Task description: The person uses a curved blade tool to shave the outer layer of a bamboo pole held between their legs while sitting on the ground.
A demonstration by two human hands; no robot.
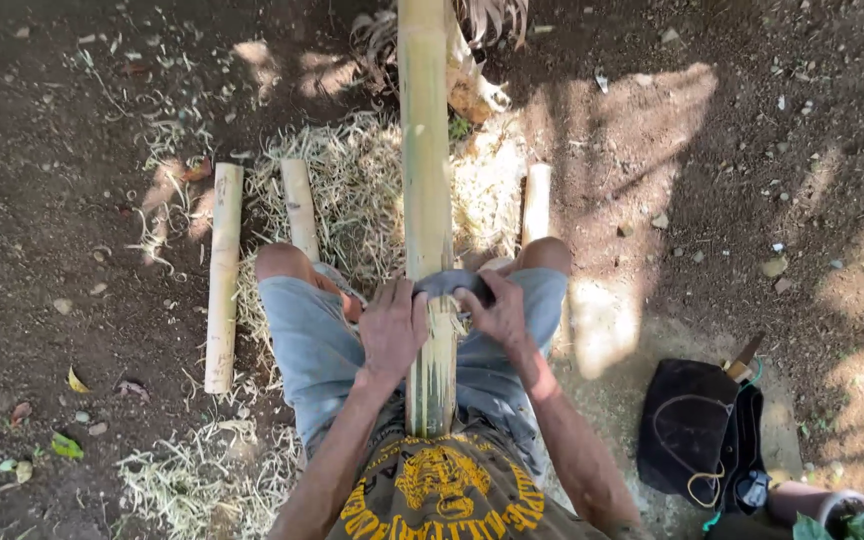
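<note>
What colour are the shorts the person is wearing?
The shorts are light blue, seen in the head view.

bamboo pole (425, 150) cut off at top edge, blade (449, 284) ends hidden under both hands, pot (852, 512) cropped at bottom

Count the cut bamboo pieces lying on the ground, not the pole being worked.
3. One long bamboo piece lies left of the knees, a shorter piece sits beside it on the shavings, and a third piece is right of the pole. Shavings may hide more.
</note>
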